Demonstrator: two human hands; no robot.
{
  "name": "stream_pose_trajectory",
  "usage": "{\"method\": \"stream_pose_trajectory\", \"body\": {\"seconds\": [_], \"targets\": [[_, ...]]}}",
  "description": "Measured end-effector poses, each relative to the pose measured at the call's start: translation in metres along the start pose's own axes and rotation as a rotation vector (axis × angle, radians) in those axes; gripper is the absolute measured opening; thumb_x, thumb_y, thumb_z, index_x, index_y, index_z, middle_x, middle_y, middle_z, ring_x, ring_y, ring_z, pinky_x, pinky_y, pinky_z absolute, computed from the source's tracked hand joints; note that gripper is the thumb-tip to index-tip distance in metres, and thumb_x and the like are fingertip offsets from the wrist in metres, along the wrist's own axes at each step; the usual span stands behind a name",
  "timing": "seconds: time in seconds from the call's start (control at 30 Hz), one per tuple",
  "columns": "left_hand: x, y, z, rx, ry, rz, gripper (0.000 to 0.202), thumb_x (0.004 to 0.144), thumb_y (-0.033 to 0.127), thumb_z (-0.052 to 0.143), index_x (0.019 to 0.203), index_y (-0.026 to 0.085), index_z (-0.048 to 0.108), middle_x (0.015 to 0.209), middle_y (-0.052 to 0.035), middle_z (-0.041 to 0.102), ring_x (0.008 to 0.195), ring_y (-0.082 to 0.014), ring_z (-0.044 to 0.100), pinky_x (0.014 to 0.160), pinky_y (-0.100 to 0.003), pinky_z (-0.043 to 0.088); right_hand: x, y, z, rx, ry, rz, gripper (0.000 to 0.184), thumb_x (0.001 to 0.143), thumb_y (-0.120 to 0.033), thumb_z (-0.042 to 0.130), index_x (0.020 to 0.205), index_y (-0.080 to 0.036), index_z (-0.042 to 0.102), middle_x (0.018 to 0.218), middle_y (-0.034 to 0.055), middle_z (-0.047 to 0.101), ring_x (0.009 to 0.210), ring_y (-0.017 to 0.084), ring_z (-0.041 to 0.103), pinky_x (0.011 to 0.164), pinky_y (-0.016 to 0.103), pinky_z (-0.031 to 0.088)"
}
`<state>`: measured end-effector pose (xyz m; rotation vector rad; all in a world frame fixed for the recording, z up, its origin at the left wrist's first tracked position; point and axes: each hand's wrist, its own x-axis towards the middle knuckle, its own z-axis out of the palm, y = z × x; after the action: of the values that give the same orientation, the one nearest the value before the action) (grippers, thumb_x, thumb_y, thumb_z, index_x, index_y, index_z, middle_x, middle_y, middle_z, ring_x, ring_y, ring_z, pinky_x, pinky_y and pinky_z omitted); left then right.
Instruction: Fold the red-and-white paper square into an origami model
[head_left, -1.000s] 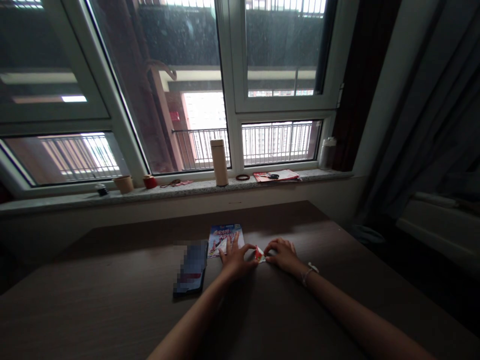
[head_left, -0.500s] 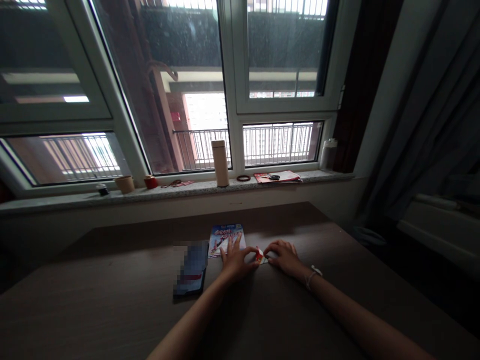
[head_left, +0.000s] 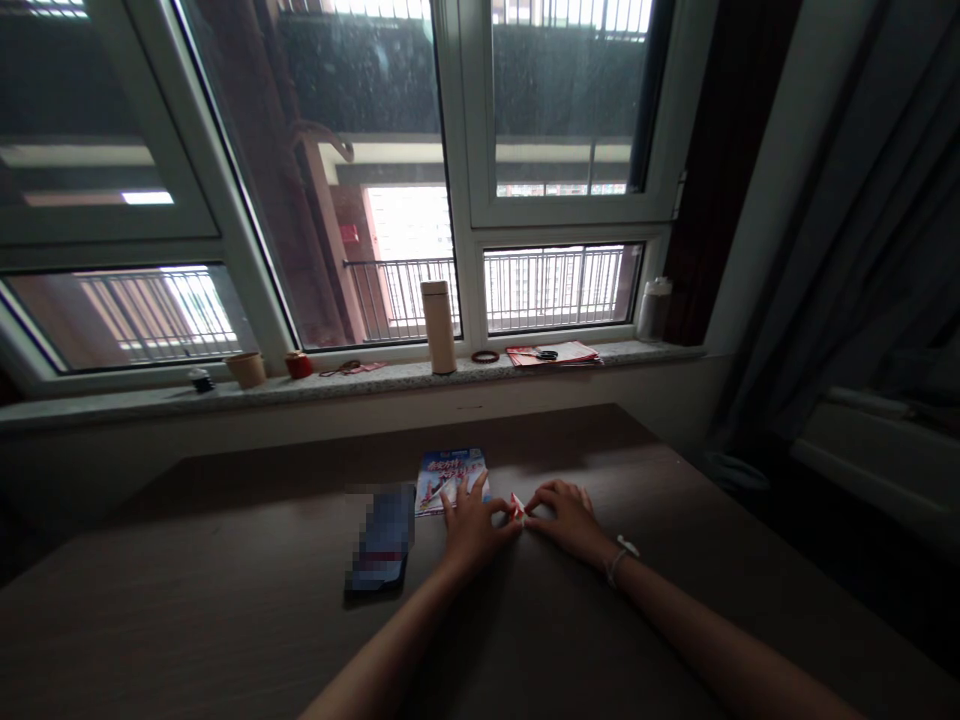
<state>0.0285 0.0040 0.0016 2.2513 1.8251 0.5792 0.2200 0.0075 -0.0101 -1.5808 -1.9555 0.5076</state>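
A small folded piece of red and white paper point(head_left: 517, 506) lies on the dark wooden table point(head_left: 225, 620) between my two hands. My left hand point(head_left: 472, 525) pinches its left side with thumb and forefinger, the other fingers spread over a colourful paper packet point(head_left: 444, 475). My right hand point(head_left: 566, 515) is curled, its fingertips pressed on the paper's right side. A white band is on my right wrist.
A dark phone point(head_left: 381, 545) lies left of my left hand. On the windowsill point(head_left: 337, 385) stand a beige flask point(head_left: 439, 327), a paper cup point(head_left: 247, 369), a red pot point(head_left: 298, 364), scissors on red papers point(head_left: 551, 353) and a jar point(head_left: 652, 307). Curtains hang at the right.
Both hands have drawn closer together over the small paper, which now shows less between the fingers. The view has barely shifted.
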Motion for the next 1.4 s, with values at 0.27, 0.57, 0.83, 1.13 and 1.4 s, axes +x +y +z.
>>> {"method": "stream_pose_trajectory", "body": {"seconds": [0.27, 0.57, 0.83, 1.13, 1.4], "targets": [[0.004, 0.004, 0.001, 0.013, -0.022, -0.03, 0.031, 0.076, 0.056, 0.07, 0.098, 0.035, 0.073, 0.158, -0.0011, 0.031, 0.145, -0.0398, 0.018, 0.11, -0.072, 0.001, 0.005, -0.003, -0.001, -0.023, -0.025, 0.02, 0.024, 0.078, -0.055, 0.066, 0.089, -0.035, 0.073, 0.109, 0.002, 0.06, 0.114, 0.027, 0.047, 0.106, 0.047, 0.022], [0.007, 0.007, -0.001, 0.014, -0.087, -0.064, 0.038, 0.076, 0.049, 0.069, 0.112, 0.038, 0.065, 0.158, -0.0016, 0.028, 0.147, -0.0385, 0.014, 0.11, -0.071, 0.003, 0.002, -0.005, -0.004, -0.017, -0.04, 0.03, 0.017, 0.078, -0.043, 0.07, 0.092, -0.034, 0.073, 0.112, 0.0011, 0.06, 0.118, 0.027, 0.046, 0.11, 0.049, 0.015], [0.008, 0.006, -0.013, -0.021, -0.183, -0.063, 0.028, 0.078, 0.043, 0.071, 0.106, 0.039, 0.071, 0.159, 0.0006, 0.027, 0.147, -0.043, 0.009, 0.107, -0.075, 0.001, 0.007, -0.001, -0.004, -0.046, -0.091, 0.041, 0.019, 0.077, -0.035, 0.069, 0.096, -0.036, 0.073, 0.116, -0.0004, 0.06, 0.12, 0.025, 0.045, 0.107, 0.042, 0.021], [0.009, 0.001, -0.018, -0.02, -0.263, -0.08, 0.035, 0.078, 0.044, 0.071, 0.114, 0.041, 0.07, 0.162, 0.0021, 0.022, 0.147, -0.0446, 0.005, 0.109, -0.072, -0.001, 0.01, 0.001, -0.004, -0.056, -0.118, 0.067, 0.022, 0.077, -0.028, 0.066, 0.097, -0.036, 0.072, 0.12, -0.0011, 0.059, 0.123, 0.025, 0.043, 0.109, 0.043, 0.019], [0.008, -0.001, -0.016, -0.029, -0.238, -0.075, 0.034, 0.078, 0.045, 0.07, 0.112, 0.043, 0.07, 0.16, 0.0, 0.025, 0.147, -0.0435, 0.009, 0.109, -0.073, 0.001, 0.009, 0.003, -0.007, -0.056, -0.14, 0.039, 0.027, 0.076, -0.027, 0.064, 0.101, -0.037, 0.071, 0.121, -0.0005, 0.058, 0.123, 0.026, 0.043, 0.108, 0.044, 0.02]]}}
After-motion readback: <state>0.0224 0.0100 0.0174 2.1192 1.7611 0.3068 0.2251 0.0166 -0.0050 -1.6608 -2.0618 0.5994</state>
